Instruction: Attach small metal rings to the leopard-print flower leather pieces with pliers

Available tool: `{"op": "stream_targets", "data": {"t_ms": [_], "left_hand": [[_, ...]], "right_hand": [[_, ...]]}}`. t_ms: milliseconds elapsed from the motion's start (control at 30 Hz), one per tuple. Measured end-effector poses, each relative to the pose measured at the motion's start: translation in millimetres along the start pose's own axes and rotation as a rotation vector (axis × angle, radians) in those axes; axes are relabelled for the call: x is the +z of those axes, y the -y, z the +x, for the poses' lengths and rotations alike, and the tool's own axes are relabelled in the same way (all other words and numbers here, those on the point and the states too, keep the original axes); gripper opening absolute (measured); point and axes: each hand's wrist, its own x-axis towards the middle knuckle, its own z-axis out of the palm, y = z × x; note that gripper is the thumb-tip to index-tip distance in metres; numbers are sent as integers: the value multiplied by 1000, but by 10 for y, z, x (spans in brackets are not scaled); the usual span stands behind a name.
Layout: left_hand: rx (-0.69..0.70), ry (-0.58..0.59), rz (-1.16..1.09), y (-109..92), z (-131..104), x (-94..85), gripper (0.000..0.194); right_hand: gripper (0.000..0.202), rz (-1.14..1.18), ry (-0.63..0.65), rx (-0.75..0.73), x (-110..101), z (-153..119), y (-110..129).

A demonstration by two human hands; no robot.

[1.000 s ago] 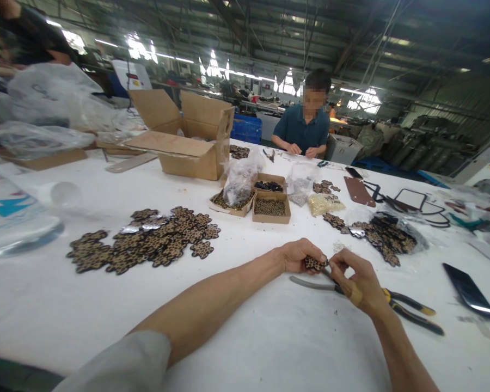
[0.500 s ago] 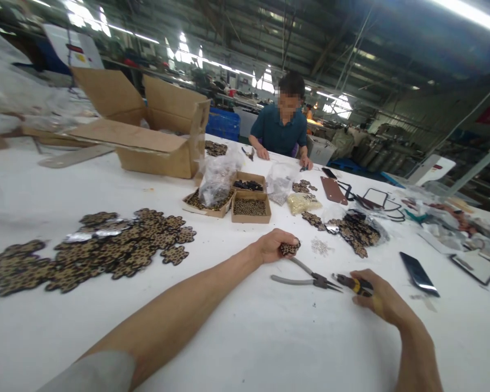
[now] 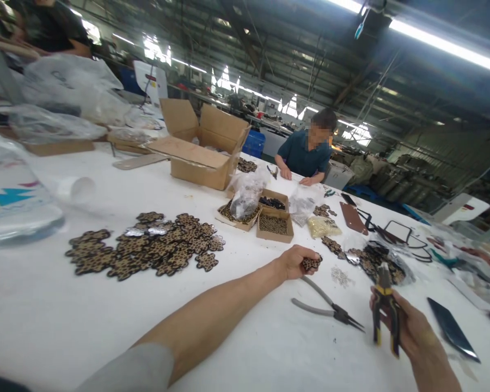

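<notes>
My left hand [image 3: 296,262] is closed on a small leopard-print piece [image 3: 311,263], held just above the white table. Below it lie grey-handled pliers [image 3: 338,313], their thin tips pointing right. My right hand [image 3: 410,321] grips yellow-and-black pliers [image 3: 386,305], whose jaws point up and whose handles are spread. Between the hands, farther back, is a scatter of tiny light pieces [image 3: 341,276]. A large pile of leopard-print flower-shaped pieces [image 3: 147,247] covers the table on the left.
Small boxes of metal parts [image 3: 274,226] stand beyond my left hand, with an open cardboard box [image 3: 200,169] behind them. A person [image 3: 308,147] works across the table. A dark phone [image 3: 453,329] lies at the right, and plastic bags [image 3: 20,190] at the far left.
The view has turned left. My right hand has raised the yellow-and-black pliers and turned them upright, with their handles now spread. My left hand still holds the leopard-print piece.
</notes>
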Motion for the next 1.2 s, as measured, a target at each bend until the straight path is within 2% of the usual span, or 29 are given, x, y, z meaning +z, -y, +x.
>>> {"op": "stream_targets", "data": {"t_ms": [67,133,233,300,433,533,633,733,800,867,933,1067,1200], "left_hand": [[9,-30,-10,4,10,-15,21],[19,-59,-12,11,24,-37,19],[42,-97,-7,14,35,-67,18],[67,-124,0,7,32,-79,19],[133,-186,28,-15,27,-92,21],[191,-227,57,-26,52,-105,23],[233,-259,92,-29,86,-98,25],[246,-276,130,-20,94,-51,27],[247,-264,157,-4,85,-2,29],[240,-241,178,15,72,52,29],[226,-226,190,32,61,104,29],[218,-229,200,48,49,194,30],[304,-270,255,19,25,284,32]], "right_hand": [[34,264,170,128,248,34,111],[30,359,285,197,486,74,245],[34,438,320,93,815,124,392],[32,408,316,54,1027,135,392],[43,97,303,74,1330,111,238],[53,-125,197,-114,1309,118,198],[58,-341,10,-344,1118,182,213],[55,-645,-166,-503,919,246,170],[51,-909,-239,-588,838,256,117],[49,-1110,-256,-636,806,246,69],[48,-1190,-246,-661,811,237,27],[47,-1199,-197,-632,876,261,-64],[48,-1088,-135,-631,969,296,-156]]}}
